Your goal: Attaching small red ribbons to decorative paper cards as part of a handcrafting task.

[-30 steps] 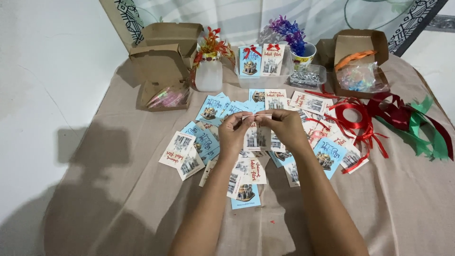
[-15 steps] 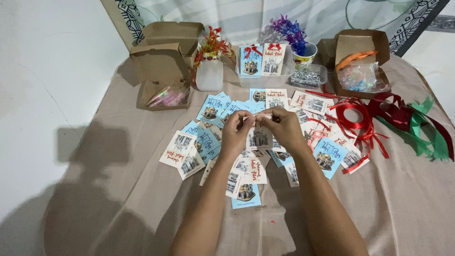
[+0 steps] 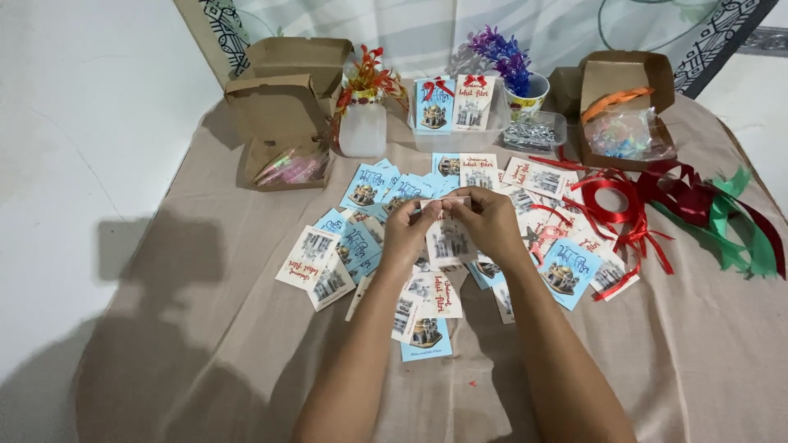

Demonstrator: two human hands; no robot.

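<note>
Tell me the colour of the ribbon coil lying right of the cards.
Red, seen in the head view: the ribbon coil lies on the tan cloth.

Bright, even indoor light from behind and right of the camera. Large soft shadow of the person falls lower left on the beige cloth (image 3: pixel 205 344) and white floor (image 3: pixel 74 164). Focus sharp at centre, slight softness and wide-angle stretch at edges. No glare.

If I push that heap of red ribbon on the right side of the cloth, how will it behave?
The red ribbon lies in loose loops and trailing strands, so it is probably floppy and very light. A push would likely bunch or drag it rather than slide it whole. Strands cross some cards, so these may shift with it; it also tangles with the green ribbon.
</note>
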